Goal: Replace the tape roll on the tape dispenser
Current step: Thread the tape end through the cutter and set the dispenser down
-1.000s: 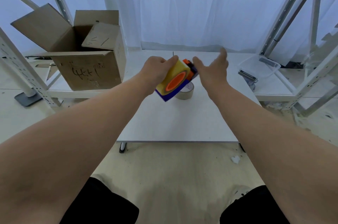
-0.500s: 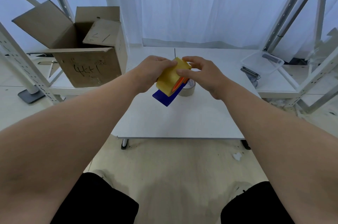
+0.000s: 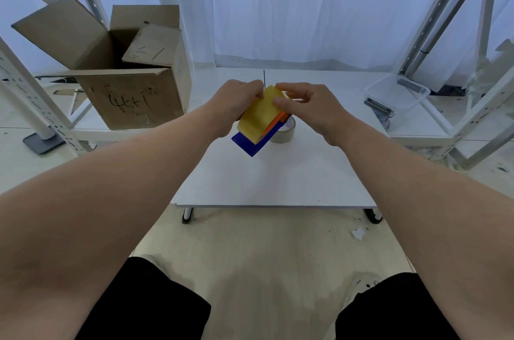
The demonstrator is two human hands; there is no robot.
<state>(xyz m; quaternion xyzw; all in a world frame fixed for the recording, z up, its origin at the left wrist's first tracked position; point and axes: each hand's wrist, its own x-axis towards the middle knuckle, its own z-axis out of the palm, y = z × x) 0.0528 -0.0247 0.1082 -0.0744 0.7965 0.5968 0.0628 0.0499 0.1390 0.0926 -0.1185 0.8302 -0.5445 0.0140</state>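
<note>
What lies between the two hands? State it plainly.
Head view: the yellow tape roll on the blue dispenser, gripped by the left hand and pinched by the right hand.

Matt cardboard box (image 3: 130, 95); glossy, seemingly plastic yellow tape roll (image 3: 258, 116).

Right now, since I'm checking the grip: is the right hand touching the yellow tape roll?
Touching. The head view shows the right hand pinching the upper edge of the yellow tape roll with no gap, while the left hand grips the tape dispenser.
</note>
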